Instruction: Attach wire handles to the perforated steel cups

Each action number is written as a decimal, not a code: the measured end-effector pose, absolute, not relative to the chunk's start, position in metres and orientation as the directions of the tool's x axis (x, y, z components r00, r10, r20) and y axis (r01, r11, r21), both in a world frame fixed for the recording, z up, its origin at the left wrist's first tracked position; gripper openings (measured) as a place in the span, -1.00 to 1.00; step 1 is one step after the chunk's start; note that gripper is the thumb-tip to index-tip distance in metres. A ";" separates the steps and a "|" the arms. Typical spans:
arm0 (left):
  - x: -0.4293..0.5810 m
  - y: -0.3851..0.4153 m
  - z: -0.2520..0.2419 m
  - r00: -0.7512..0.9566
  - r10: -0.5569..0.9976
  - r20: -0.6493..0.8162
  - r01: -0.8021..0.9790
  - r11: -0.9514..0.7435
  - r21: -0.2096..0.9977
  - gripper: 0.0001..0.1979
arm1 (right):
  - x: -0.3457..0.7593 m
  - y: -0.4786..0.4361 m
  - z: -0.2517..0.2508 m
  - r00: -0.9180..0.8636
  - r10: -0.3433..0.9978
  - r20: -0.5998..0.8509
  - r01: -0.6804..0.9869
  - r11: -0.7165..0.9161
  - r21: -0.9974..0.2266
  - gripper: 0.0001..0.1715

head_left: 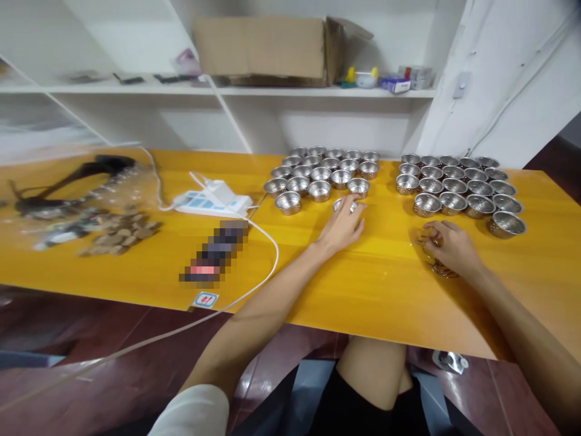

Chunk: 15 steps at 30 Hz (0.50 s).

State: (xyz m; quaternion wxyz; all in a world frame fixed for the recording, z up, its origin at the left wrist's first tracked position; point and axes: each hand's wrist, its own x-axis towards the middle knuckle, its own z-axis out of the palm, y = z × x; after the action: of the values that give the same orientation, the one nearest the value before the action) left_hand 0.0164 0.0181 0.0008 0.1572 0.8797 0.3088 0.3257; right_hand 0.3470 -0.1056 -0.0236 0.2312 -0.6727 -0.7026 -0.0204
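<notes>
My left hand (344, 225) reaches over a small metal cup (338, 206) at the front of the left group of cups (319, 190), its fingers closed at the cup's rim. On the right, my right hand (447, 243) has its thumb and fingertips pinched together above some thin metal rings or wire pieces (443, 270) on the table. Fine wire shows at its fingertips. The right group of perforated metal cups (452, 203) stands in rows just behind this hand, with one cup (507, 224) at its front right corner.
On the yellow table (363, 290) lie a power strip (213, 203), a white cable (276, 251), a pixelated object (215, 251), a pile of brown pieces (120, 233) and blurred black items (68, 181). White shelves behind hold a cardboard box (263, 48).
</notes>
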 end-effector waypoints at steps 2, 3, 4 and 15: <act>0.019 0.017 -0.001 0.602 0.619 0.504 0.402 -0.780 0.479 -0.61 | 0.349 -0.103 -0.026 0.020 0.942 0.336 0.935 0.102 -0.340 -0.66; 0.020 0.017 -0.003 0.580 0.628 0.519 0.414 -0.776 0.476 -0.57 | 0.349 -0.102 -0.026 0.017 0.944 0.331 0.928 0.108 -0.357 -0.68; 0.022 0.018 -0.006 0.545 0.650 0.529 0.441 -0.759 0.479 -0.51 | 0.350 -0.101 -0.026 0.010 0.945 0.328 0.924 0.116 -0.363 -0.69; 0.032 0.023 -0.019 0.458 0.848 0.265 0.294 -0.426 0.856 0.04 | 0.345 -0.103 -0.011 0.001 0.892 0.452 0.926 0.170 -0.337 -0.70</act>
State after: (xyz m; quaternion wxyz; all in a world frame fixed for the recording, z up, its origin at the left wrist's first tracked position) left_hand 0.0317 0.0230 -0.0189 0.3834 0.7630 0.3742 0.3617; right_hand 0.3454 -0.1027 -0.0111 0.2934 -0.6437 -0.7062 -0.0291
